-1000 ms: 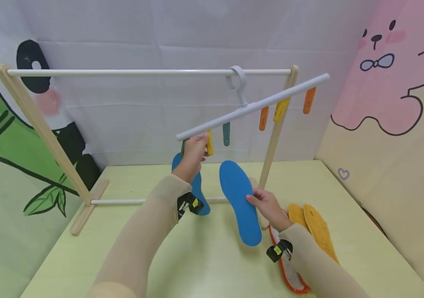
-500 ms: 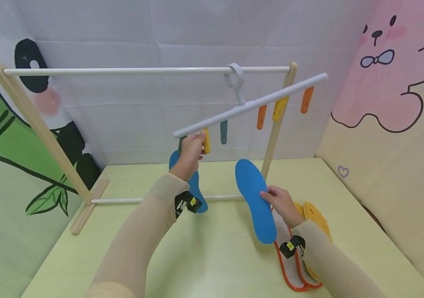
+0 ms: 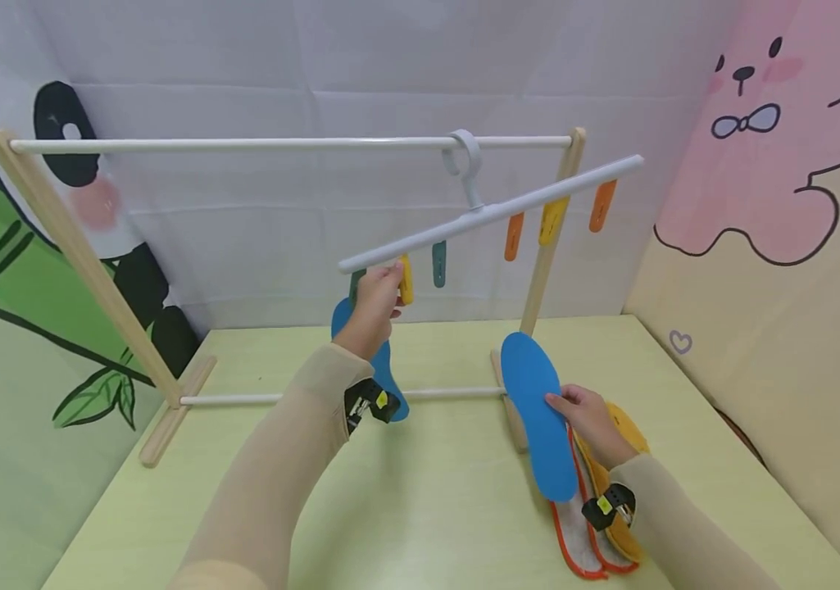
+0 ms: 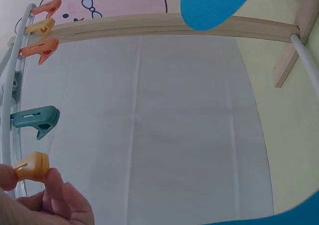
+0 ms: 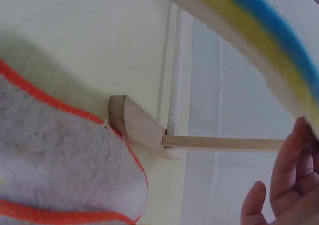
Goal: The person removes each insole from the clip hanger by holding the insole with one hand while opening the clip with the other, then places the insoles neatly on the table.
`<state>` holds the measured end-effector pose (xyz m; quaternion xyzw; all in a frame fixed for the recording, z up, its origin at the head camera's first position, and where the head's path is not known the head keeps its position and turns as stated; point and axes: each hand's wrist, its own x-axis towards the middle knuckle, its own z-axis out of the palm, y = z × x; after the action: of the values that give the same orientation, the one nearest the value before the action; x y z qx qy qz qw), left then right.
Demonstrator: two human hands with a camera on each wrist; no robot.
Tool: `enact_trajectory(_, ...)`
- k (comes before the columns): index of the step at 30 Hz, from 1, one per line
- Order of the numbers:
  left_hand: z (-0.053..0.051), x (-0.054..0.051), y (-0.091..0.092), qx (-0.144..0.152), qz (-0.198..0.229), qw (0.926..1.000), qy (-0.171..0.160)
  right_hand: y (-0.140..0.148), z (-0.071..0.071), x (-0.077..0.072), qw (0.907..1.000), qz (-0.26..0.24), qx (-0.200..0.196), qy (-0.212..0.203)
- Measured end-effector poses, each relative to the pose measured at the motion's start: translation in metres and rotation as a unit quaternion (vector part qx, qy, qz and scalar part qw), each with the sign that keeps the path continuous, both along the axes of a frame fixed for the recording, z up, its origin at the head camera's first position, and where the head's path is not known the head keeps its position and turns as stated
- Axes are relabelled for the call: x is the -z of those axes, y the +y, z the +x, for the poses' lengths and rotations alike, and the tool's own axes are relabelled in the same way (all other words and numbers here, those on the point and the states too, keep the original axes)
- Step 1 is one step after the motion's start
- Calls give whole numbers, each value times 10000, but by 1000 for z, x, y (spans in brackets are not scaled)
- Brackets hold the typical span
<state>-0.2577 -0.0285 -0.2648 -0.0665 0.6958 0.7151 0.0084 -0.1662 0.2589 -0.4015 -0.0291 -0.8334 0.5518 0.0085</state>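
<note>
Near the low left end of a tilted white clip hanger (image 3: 508, 211), my left hand (image 3: 372, 305) pinches a yellow clip (image 4: 32, 166) between thumb and fingers. Just left of that, a blue insole (image 3: 387, 377) hangs below a dark green clip (image 3: 356, 284), partly hidden by my left arm. My right hand (image 3: 591, 416) holds another blue insole (image 3: 536, 406) by its right edge, above the table. Its layered edge, blue over yellow, shows in the right wrist view. A teal clip (image 4: 37, 119) and several orange and yellow clips line the rest of the hanger.
The hanger hooks over the top bar (image 3: 242, 145) of a wooden rack (image 3: 88, 270) on the pale table (image 3: 405, 508). Grey insoles with orange edging (image 3: 578, 541) and yellow insoles (image 3: 629, 428) lie at right, partly under my right arm.
My right hand has moved to the right with its blue insole, now over the grey insoles. My left hand stays at the yellow clip, with the hanger shifted slightly left.
</note>
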Motion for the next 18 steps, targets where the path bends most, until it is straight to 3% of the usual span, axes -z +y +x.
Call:
enact_trajectory(12,1,4,-3,89,211,9997,25,16,7,11,9995,250,65,-206)
enact_trajectory(18,2,0,0,17,146,9999,-62,25,9,15,9987,441,113,-207)
